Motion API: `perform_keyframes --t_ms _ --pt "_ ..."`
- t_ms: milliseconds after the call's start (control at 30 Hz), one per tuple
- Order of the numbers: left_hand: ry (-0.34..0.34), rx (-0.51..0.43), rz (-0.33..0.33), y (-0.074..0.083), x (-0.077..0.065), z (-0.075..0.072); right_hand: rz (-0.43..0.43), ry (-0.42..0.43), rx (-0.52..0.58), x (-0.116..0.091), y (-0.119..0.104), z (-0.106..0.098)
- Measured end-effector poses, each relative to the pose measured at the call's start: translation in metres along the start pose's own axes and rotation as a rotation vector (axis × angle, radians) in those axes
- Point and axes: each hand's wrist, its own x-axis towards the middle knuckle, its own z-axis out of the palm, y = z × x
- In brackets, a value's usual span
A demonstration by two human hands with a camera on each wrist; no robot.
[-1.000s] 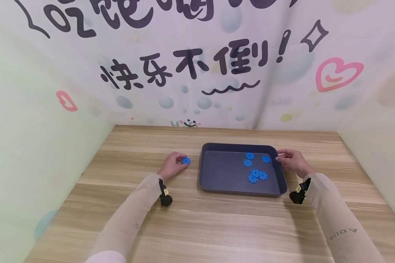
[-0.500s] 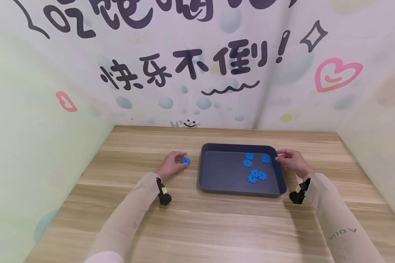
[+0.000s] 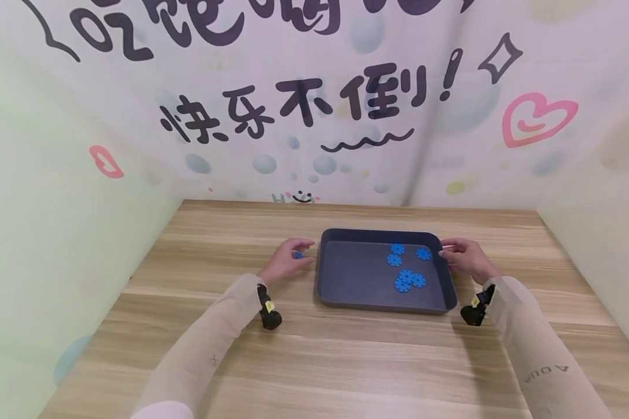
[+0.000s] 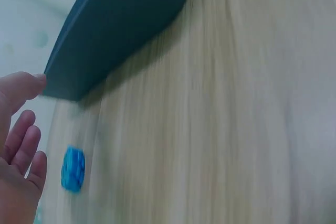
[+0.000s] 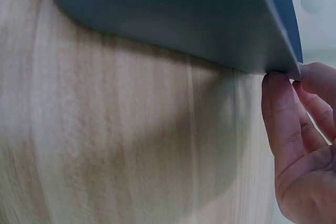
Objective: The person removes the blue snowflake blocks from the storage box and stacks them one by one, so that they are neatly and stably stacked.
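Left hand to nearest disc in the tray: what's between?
Head view: a sliver of table, the left wall of the tray, then its bare floor up to that disc.

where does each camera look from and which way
Head: worn on head, facing forward and down at dark grey rectangular tray; left hand, right hand, beige sleeves show.
Left wrist: worn there, facing tray and rounded blue piece; left hand shows.
Right wrist: worn there, facing tray's outside; right hand shows.
Both wrist views share tray and wood-grain table.
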Motion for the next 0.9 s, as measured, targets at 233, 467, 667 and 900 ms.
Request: perform_keyframes --t_ms 233,467,667,900 --pt "-0.056 -0.035 0.033 0.02 0.005 0.022 -0.003 0.001 0.008 0.0 0.0 0.001" --pt "-0.149 0.117 0.06 0.036 0.008 0.042 -0.001 0.002 0.001 0.0 -0.001 0.003" --pt "-0.195 0.116 0.054 0.052 0.013 0.051 -0.008 -0.002 0.006 -0.001 -0.002 0.003" --pt "-0.271 0.163 0.103 0.066 0.023 0.079 -0.009 0.005 0.008 -0.003 -0.002 0.002"
